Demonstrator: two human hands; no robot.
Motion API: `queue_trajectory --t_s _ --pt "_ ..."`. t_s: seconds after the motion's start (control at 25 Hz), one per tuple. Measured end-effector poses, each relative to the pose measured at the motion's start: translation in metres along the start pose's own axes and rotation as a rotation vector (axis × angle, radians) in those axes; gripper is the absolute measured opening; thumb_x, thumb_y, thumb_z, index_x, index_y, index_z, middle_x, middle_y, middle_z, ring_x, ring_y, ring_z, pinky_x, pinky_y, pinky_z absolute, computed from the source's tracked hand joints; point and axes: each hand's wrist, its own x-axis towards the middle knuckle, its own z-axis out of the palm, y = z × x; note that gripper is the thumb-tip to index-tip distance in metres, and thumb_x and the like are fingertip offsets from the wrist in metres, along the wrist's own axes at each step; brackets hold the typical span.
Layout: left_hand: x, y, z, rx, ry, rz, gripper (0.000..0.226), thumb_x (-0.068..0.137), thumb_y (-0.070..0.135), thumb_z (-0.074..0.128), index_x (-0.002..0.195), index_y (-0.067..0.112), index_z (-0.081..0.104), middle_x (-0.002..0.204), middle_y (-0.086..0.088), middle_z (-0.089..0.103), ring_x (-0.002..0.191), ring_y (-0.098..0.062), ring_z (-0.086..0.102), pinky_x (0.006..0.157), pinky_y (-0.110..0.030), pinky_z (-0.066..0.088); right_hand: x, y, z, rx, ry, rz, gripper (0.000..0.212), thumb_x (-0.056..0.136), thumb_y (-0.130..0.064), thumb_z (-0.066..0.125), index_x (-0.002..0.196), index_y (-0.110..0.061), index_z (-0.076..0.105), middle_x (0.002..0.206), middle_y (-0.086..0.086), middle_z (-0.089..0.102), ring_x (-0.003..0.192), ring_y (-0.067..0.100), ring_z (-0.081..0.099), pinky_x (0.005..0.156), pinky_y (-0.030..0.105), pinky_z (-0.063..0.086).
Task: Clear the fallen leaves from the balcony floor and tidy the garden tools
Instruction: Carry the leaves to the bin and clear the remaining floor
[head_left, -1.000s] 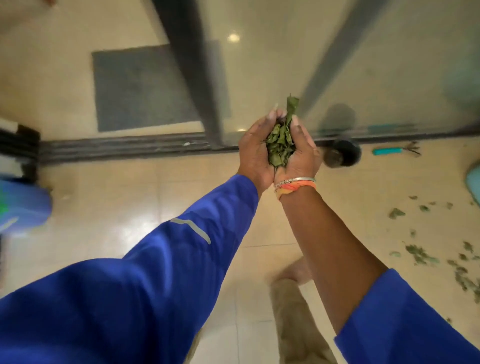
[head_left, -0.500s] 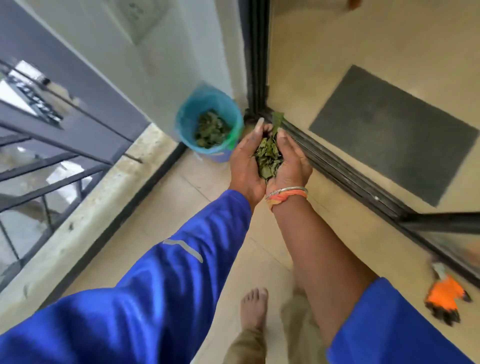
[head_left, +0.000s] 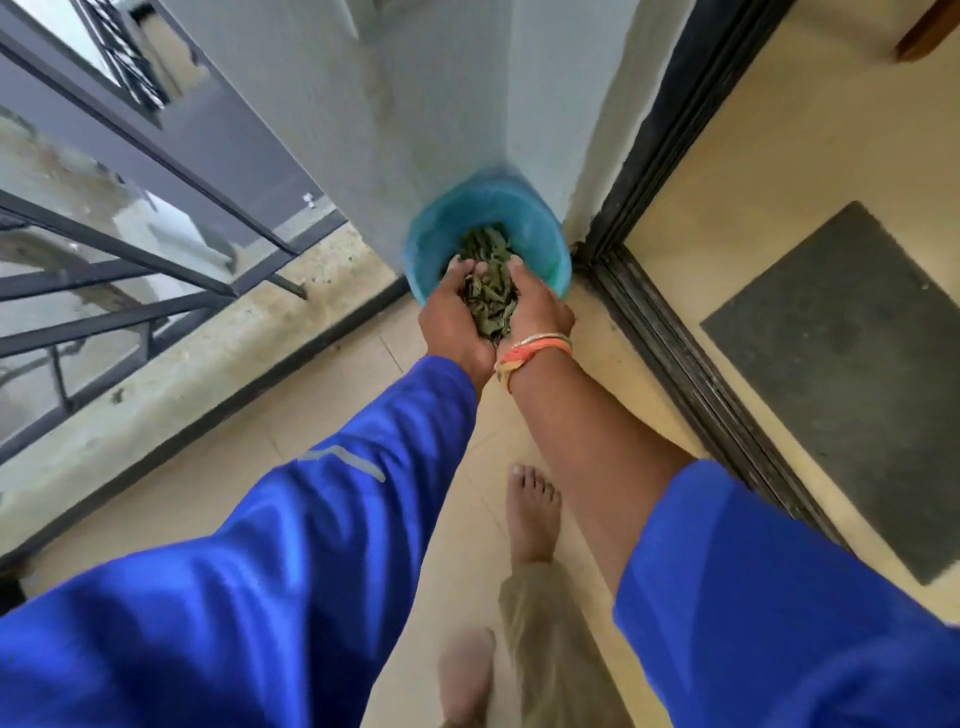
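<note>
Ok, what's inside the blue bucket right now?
Green leaves lie in the blue bucket. The left hand and right hand, cupping a handful of leaves over its near rim, cover the near part; the bottom cannot be seen.

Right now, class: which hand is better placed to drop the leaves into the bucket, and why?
Neither left nor right alone: the left hand and right hand cup the leaves together, fingertips over the bucket at its near rim. Opening both should drop them in.
</note>
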Motion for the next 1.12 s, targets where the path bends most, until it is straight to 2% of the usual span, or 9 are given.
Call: queue_trajectory --t_s 0.08,0.24,0.32,0.48,0.64,0.76,0.84,0.96,1.12 --pt "0.024 0.004 0.008 0.024 0.034 0.001 0.023 0.101 0.031 0.051 0.103 0.010 0.060 0.091 -0.012 0.064 0.089 -0.031 0.066 0.095 -0.049 0.054 0.025 -0.012 0.012 -0.121 0.046 0.039 0.020 0.089 -0.031 0.069 0.090 -0.011 0.068 0.091 0.010 0.069 0.091 0.031 0.069 0.089 0.052 0.056" --pt "0.043 0.025 0.033 -0.031 0.056 -0.013 0.054 0.101 0.053 0.045 0.132 0.009 0.054 0.125 -0.019 0.063 0.115 -0.031 0.061 0.099 -0.047 0.049 0.069 -0.030 0.035 -0.219 -0.063 0.228 0.067 0.098 -0.058 0.038 0.146 -0.012 0.042 0.146 0.010 0.046 0.132 0.030 0.046 0.114 0.047 0.034" --pt "0.039 0.034 0.036 0.038 0.147 0.005 0.063 0.100 0.056 0.042 0.147 0.014 0.042 0.141 -0.013 0.051 0.124 -0.022 0.051 0.108 -0.043 0.040 0.080 -0.036 0.037 -0.187 -0.050 0.254 0.073 0.098 -0.062 0.032 0.153 -0.013 0.031 0.157 0.010 0.032 0.143 0.029 0.033 0.119 0.048 0.023" --pt "0.044 0.041 0.029 0.080 0.156 -0.021 0.079 0.098 0.063 0.039 0.157 0.013 0.020 0.159 -0.013 0.029 0.147 -0.027 0.028 0.116 -0.038 0.028 0.093 -0.034 0.036 -0.215 -0.029 0.287 0.084 0.095 -0.069 0.030 0.155 -0.011 0.021 0.162 0.011 0.021 0.149 0.029 0.020 0.121 0.051 0.014" --pt "0.045 0.037 0.026 0.109 0.042 0.015 0.073 0.101 0.054 0.042 0.154 0.008 0.024 0.156 -0.021 0.033 0.149 -0.032 0.026 0.121 -0.039 0.023 0.081 -0.025 0.039 -0.324 -0.103 0.270 0.077 0.095 -0.068 0.033 0.150 -0.015 0.034 0.152 0.008 0.040 0.142 0.028 0.035 0.110 0.051 0.032" --pt "0.037 0.029 0.034 0.300 -0.087 0.046 0.047 0.100 0.049 0.049 0.121 0.009 0.058 0.129 -0.018 0.060 0.124 -0.030 0.056 0.112 -0.045 0.041 0.065 -0.015 0.049 -0.385 -0.196 0.215 0.056 0.098 -0.057 0.042 0.105 -0.007 0.065 0.102 0.011 0.068 0.097 0.026 0.067 0.088 0.037 0.054" --pt "0.033 0.029 0.030 0.576 -0.087 0.130 0.044 0.098 0.046 0.052 0.108 0.006 0.067 0.111 -0.018 0.069 0.100 -0.027 0.066 0.100 -0.041 0.052 0.055 -0.014 0.054 -0.362 -0.204 0.107 0.044 0.097 -0.052 0.049 0.087 -0.012 0.063 0.095 0.008 0.070 0.095 0.026 0.069 0.091 0.040 0.055" --pt "0.016 0.043 0.015 0.793 -0.073 0.224 0.054 0.099 0.051 0.044 0.128 0.009 0.062 0.125 -0.010 0.068 0.107 -0.018 0.066 0.099 -0.031 0.051 0.038 -0.022 0.050 -0.325 -0.168 -0.133 0.031 0.098 -0.042 0.052 0.113 -0.017 0.062 0.115 0.002 0.062 0.116 0.023 0.059 0.109 0.045 0.042" --pt "-0.030 0.057 -0.004 0.947 -0.129 0.249 0.039 0.102 0.055 0.038 0.114 0.025 0.058 0.096 0.013 0.061 0.094 -0.004 0.060 0.078 -0.023 0.045 0.008 -0.007 0.015 -0.465 -0.063 -0.274 0.090 0.067 -0.064 0.056 0.139 -0.010 0.052 0.138 0.011 0.057 0.127 0.028 0.053 0.109 0.047 0.041"
